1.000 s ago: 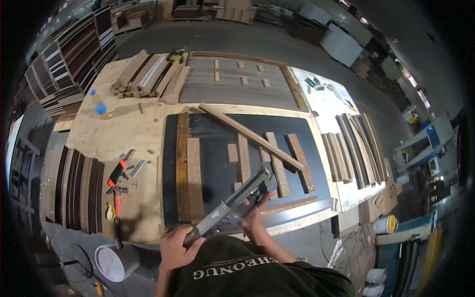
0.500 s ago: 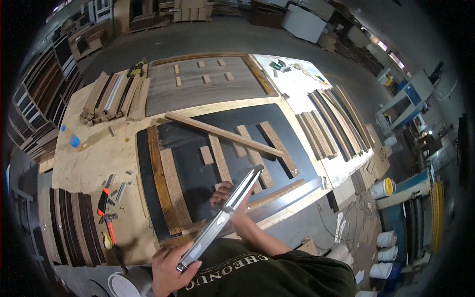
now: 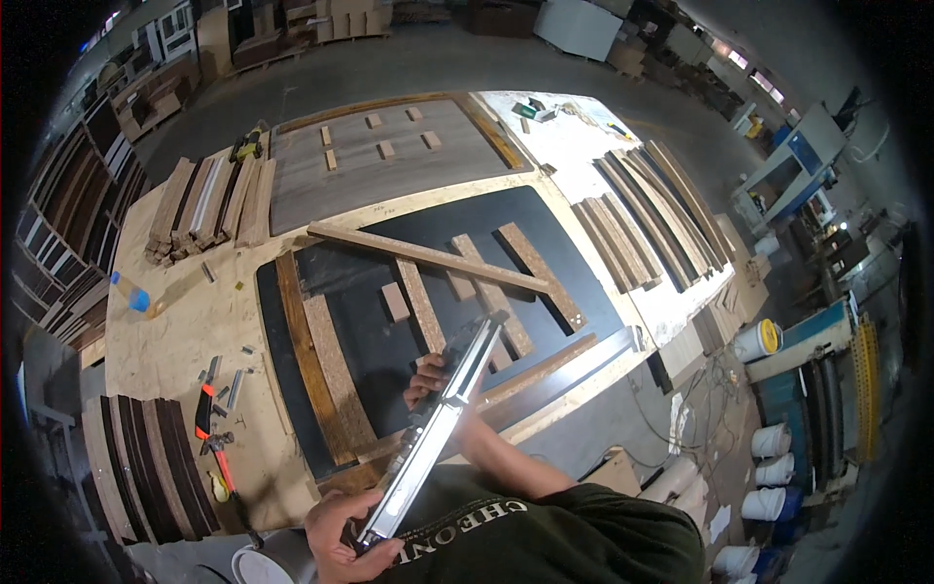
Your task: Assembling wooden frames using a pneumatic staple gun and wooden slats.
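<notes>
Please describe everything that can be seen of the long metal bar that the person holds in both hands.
The metal bar is long, narrow and flat, silvery with dark edges; it looks like aluminium or steel and catches the light. It lies slanted over the near edge of the black panel, its far end above the wooden strips. The left hand grips its near end; the right hand holds it near the middle.
</notes>
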### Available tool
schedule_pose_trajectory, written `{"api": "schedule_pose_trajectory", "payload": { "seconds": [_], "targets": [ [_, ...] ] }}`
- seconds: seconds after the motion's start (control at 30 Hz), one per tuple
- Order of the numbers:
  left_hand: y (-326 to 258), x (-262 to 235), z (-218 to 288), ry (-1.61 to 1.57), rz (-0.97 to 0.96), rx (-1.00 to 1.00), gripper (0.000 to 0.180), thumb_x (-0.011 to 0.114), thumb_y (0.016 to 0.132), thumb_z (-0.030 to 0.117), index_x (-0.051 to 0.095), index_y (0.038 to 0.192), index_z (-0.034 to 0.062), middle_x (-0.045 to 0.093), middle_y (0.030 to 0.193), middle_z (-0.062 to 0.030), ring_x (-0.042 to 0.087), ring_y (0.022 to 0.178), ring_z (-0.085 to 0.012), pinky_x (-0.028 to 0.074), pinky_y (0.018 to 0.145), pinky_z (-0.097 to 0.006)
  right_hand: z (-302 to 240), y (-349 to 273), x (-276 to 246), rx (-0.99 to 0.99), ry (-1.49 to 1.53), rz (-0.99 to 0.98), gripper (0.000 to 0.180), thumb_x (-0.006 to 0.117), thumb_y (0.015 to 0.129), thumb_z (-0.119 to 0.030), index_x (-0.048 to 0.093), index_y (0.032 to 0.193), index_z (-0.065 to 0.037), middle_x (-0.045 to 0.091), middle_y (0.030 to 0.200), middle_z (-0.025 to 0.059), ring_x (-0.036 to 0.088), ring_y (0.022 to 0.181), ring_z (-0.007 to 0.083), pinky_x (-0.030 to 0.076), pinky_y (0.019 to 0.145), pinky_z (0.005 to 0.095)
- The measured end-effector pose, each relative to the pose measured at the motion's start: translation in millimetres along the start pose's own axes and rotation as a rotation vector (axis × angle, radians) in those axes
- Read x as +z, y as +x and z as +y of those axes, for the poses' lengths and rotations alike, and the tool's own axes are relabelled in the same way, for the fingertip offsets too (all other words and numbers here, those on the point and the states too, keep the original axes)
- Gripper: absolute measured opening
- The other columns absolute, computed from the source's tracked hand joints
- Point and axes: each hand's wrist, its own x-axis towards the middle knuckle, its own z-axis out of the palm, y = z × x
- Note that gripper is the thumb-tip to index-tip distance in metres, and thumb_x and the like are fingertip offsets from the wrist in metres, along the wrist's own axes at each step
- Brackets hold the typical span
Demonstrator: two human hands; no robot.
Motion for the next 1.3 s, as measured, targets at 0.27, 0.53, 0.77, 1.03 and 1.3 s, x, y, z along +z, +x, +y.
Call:
{"api": "schedule_pose_trajectory", "payload": {
  "seconds": [0.27,0.53,0.77,1.03,1.3],
  "targets": [
    [-5,-18,-4,0.070,0.131,-0.058,0.039,0.068,0.070,0.022,0.065,0.100,-0.0026,0.066,0.083,-0.0138,0.060,0.068,-0.0179,0.047,0.066,-0.029,-6,4,-42,-0.161,-0.333,0.117,0.086,0.041,0.063,-0.090,0.056,0.088,-0.009,0.053,0.077,0.0103,0.054,0.068,0.0260,0.050,0.063,0.0391],
    [36,-117,-164,0.212,0.534,-0.152,0.020,0.058,0.083,0.015,0.064,0.095,0.0001,0.059,0.067,-0.0032,0.058,0.061,-0.0116,0.044,0.056,-0.026,9,-14,-27,-0.349,-0.658,0.245,0.067,0.048,0.072,-0.080,0.049,0.076,-0.012,0.046,0.058,-0.0013,0.047,0.050,0.0104,0.043,0.047,0.0245],
    [83,-162,-283,0.929,0.705,-0.254,0.022,0.059,0.077,0.013,0.063,0.095,0.0020,0.065,0.092,-0.0140,0.062,0.085,-0.0320,0.049,0.074,-0.039,53,-26,-17,-0.142,-0.903,0.188,0.069,0.048,0.071,-0.081,0.046,0.064,-0.012,0.045,0.051,0.0000,0.047,0.046,0.0149,0.041,0.047,0.0241],
    [105,-142,-312,1.214,0.795,-0.461,0.018,0.059,0.075,0.017,0.061,0.089,0.0050,0.063,0.093,-0.0110,0.060,0.094,-0.0286,0.049,0.078,-0.040,38,-30,-24,-0.158,-0.949,0.145,0.073,0.040,0.074,-0.082,0.046,0.068,-0.010,0.047,0.053,0.0025,0.048,0.051,0.0178,0.044,0.054,0.0288],
    [86,-90,-177,0.121,0.558,-0.170,0.028,0.067,0.076,0.008,0.065,0.103,0.0008,0.060,0.075,-0.0067,0.058,0.066,-0.0145,0.046,0.062,-0.026,29,-13,-43,-0.102,-0.782,0.229,0.067,0.046,0.070,-0.082,0.050,0.070,-0.015,0.047,0.053,0.0001,0.048,0.050,0.0157,0.041,0.049,0.0284]
  ]
}}
